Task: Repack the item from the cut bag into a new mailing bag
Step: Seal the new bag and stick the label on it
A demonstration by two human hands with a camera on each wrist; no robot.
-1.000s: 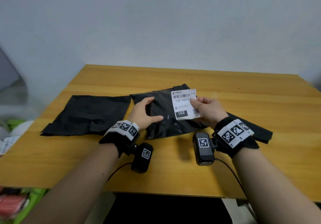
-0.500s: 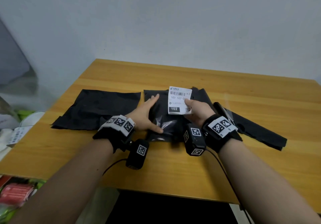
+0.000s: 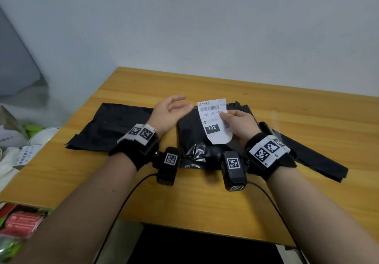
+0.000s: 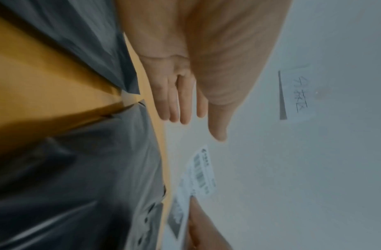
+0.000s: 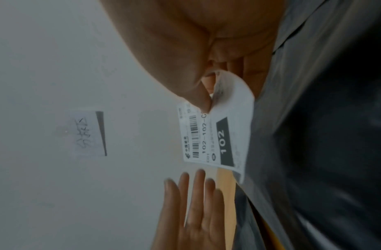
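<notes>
A filled black mailing bag (image 3: 196, 140) lies at the middle of the wooden table (image 3: 205, 198). My right hand (image 3: 235, 120) pinches a white shipping label (image 3: 215, 120) marked 102 by its right edge and holds it just above that bag; the label (image 5: 215, 135) curls at its lower end. My left hand (image 3: 170, 110) hovers to the left of the label with straight fingers (image 4: 180, 104) and holds nothing. A flat black bag (image 3: 110, 128) lies on the left. Another flat black bag (image 3: 307, 155) stretches out to the right, partly under my right wrist.
The table's left edge borders clutter: a white round container (image 3: 43, 138), a loose label (image 3: 26, 155) and red and green packets (image 3: 18, 224). A wall (image 3: 205, 28) with a paper note (image 5: 86, 133) stands behind the table. Cables run from both wrist cameras toward the front edge.
My left hand has lifted off the middle bag and now hovers open beside the label. My right hand still pinches the label, whose lower end now curls.
</notes>
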